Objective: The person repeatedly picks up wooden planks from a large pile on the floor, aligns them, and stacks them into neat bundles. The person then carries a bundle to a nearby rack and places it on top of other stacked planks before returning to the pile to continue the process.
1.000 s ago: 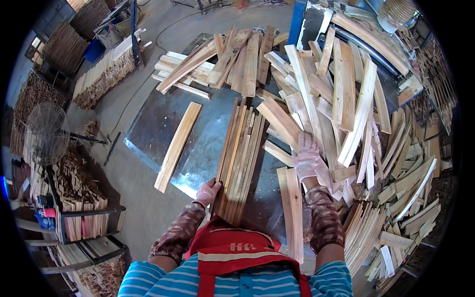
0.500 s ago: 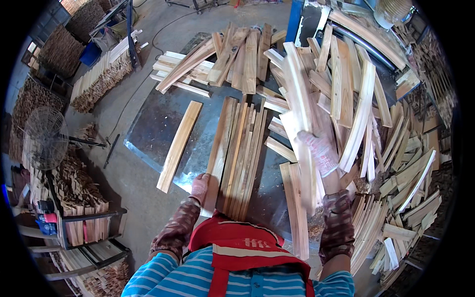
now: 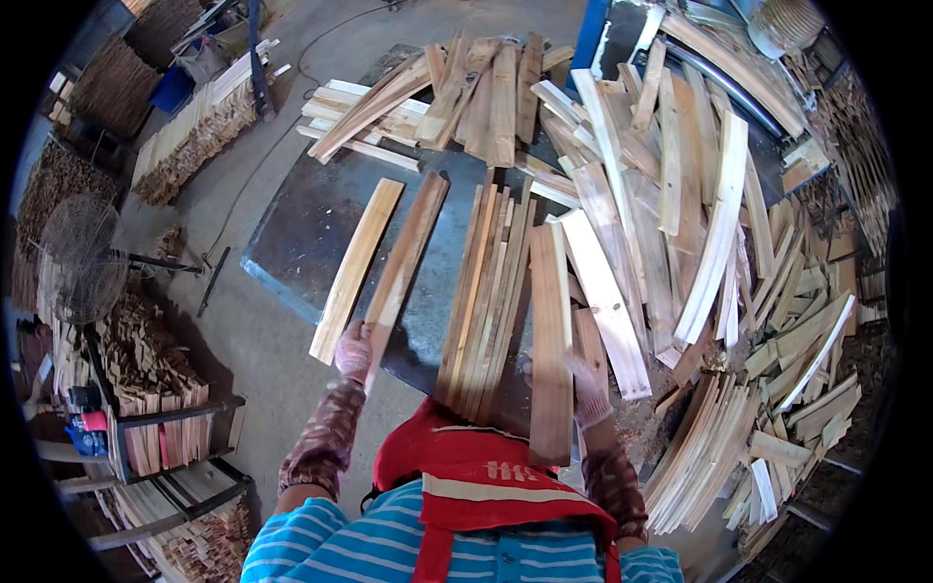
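My left hand, in a pale work glove, is closed round the near end of a brown wooden plank. Left of that plank lies a lighter plank, flat on the dark metal table. A row of narrow wooden strips stands side by side in the middle, between my hands. My gloved right hand grips the right edge of another brown plank, whose near end overlaps my red apron. Some of its fingers are hidden behind that plank.
A loose heap of planks covers the table's right side, with more planks at its far edge. Stacked strips and offcuts lie at right. On the left are a fan and wood stacks.
My left hand has shifted the brown plank leftward, away from the strips. My right hand has come back from the heap toward me and now holds a brown plank beside the strips.
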`<move>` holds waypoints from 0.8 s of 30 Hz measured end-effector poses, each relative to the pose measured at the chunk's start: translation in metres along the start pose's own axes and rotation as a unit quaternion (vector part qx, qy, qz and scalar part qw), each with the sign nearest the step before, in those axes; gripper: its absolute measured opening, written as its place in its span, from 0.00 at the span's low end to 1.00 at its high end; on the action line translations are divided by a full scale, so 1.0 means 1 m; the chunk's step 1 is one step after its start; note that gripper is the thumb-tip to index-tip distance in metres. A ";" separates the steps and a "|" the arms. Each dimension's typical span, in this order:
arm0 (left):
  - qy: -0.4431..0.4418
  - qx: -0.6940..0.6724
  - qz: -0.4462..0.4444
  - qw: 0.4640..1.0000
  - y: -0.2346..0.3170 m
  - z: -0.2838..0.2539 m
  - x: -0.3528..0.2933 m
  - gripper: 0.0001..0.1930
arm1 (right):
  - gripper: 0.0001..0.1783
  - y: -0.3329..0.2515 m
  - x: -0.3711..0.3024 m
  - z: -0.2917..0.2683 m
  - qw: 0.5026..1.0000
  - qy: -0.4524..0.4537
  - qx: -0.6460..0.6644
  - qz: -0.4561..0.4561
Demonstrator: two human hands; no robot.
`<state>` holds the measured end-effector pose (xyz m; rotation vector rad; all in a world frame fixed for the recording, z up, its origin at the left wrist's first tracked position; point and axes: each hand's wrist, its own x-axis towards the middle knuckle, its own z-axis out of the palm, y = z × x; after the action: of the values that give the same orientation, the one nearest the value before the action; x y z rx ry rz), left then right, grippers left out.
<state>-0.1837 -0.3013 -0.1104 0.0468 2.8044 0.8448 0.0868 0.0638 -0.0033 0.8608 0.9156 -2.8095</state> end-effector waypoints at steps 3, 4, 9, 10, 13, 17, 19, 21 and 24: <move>-0.031 0.054 -0.017 0.998 -0.023 -0.033 0.015 0.18 | 0.33 0.014 -0.031 0.016 1.000 0.009 -0.014 -0.003; -0.079 0.062 -0.009 0.995 -0.032 -0.041 0.022 0.18 | 0.32 0.012 -0.042 0.027 0.999 0.030 -0.017 -0.014; -0.040 0.033 -0.032 0.998 -0.056 -0.039 0.037 0.13 | 0.31 0.006 -0.054 0.036 0.998 0.056 0.017 -0.015; -0.025 -0.041 -0.049 0.998 -0.064 -0.040 0.040 0.12 | 0.31 0.002 -0.055 0.036 0.998 0.063 0.012 -0.015; -0.017 -0.016 -0.067 0.997 -0.073 -0.045 0.062 0.14 | 0.26 0.023 -0.026 -0.018 0.997 0.053 -0.048 -0.026; -0.036 -0.040 -0.037 0.998 -0.054 -0.055 0.065 0.15 | 0.18 0.024 -0.017 -0.021 0.995 0.062 -0.003 -0.073; -0.026 -0.017 -0.034 0.999 -0.070 -0.053 0.070 0.15 | 0.16 0.022 -0.008 -0.018 0.996 0.052 0.054 -0.050; -0.014 -0.017 -0.031 0.999 -0.068 -0.045 0.065 0.17 | 0.15 0.023 -0.003 -0.019 0.996 0.053 0.021 -0.068; 0.012 -0.023 -0.009 1.000 -0.053 -0.029 0.046 0.22 | 0.16 0.019 -0.008 -0.001 0.992 0.084 -0.032 -0.085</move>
<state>-0.2331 -0.3570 -0.1249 0.0033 2.8024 0.9123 0.0982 0.0480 -0.0102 1.0733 1.1460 -2.8627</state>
